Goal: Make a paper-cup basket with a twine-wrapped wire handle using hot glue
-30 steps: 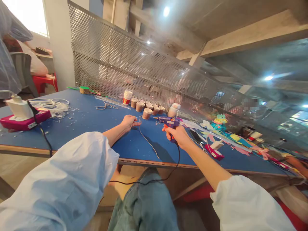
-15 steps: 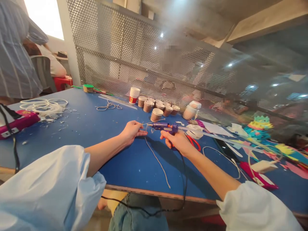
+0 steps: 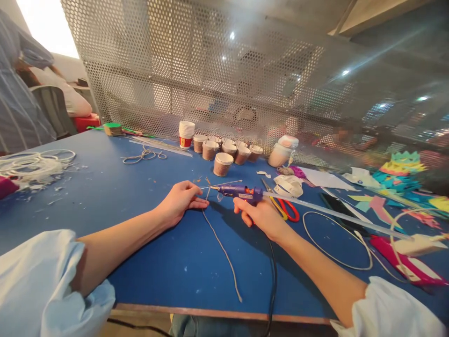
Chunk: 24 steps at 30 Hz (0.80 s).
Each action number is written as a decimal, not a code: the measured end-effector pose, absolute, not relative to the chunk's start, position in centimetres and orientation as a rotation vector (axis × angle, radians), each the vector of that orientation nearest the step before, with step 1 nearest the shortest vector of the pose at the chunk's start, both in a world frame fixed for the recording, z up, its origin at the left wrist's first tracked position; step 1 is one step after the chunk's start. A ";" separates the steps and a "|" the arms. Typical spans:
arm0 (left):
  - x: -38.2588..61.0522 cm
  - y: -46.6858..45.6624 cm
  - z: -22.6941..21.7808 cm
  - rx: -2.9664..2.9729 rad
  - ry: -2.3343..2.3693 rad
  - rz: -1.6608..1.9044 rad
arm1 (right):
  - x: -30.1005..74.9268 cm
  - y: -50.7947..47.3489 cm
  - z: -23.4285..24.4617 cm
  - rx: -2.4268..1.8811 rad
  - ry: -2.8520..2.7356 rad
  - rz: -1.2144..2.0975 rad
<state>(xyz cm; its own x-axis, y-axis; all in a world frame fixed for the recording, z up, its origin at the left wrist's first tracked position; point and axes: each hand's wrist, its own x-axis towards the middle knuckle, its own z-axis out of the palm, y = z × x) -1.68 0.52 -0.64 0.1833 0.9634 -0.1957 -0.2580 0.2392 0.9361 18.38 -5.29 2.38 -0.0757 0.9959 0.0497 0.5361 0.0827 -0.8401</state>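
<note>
In my right hand (image 3: 261, 215) is a purple hot glue gun (image 3: 238, 191), my fingers wrapped round its handle. A long clear glue stick (image 3: 326, 213) sticks out of its back end. The gun's tip is close to the fingers of my left hand (image 3: 182, 201), which pinch a thin stick (image 3: 229, 183) and a grey cord (image 3: 222, 250). The cord's loose end trails down over the blue table (image 3: 157, 276). Whether the tip touches the cord, I cannot tell. Scissors (image 3: 291, 209) with red and yellow handles lie partly hidden behind my right hand.
Several brown-wrapped cups (image 3: 223, 164) and a paper cup stack (image 3: 186, 135) stand at the back, near a perforated metal screen (image 3: 175, 70). A jar (image 3: 282, 152), a phone (image 3: 342, 213), a white cable (image 3: 336, 268) and paper scraps lie to the right. A black cord (image 3: 273, 285) crosses the front edge.
The camera view has shifted, so the table fills more of the picture and the scissors show more. Both hands keep their grips, with the gun's tip still by my left fingers.
</note>
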 end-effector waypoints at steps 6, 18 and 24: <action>-1.7 0.5 -0.5 0.927 0.995 1.046 | 18.2 -5.4 2.3 -1.526 -1.665 0.919; -1.7 0.3 -0.3 0.948 0.985 1.027 | 18.2 -5.5 2.4 -1.522 -1.678 0.896; -1.8 0.4 -0.5 0.956 0.971 1.022 | 18.2 -5.7 2.4 -1.554 -1.703 0.906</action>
<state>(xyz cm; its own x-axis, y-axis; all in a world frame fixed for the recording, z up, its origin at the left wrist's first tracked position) -1.83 0.37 -0.48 0.2241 0.9570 -0.1840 -0.2323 0.2358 0.9436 18.18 -5.68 2.44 -0.0839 0.9964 0.0140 0.5449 0.0577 -0.8365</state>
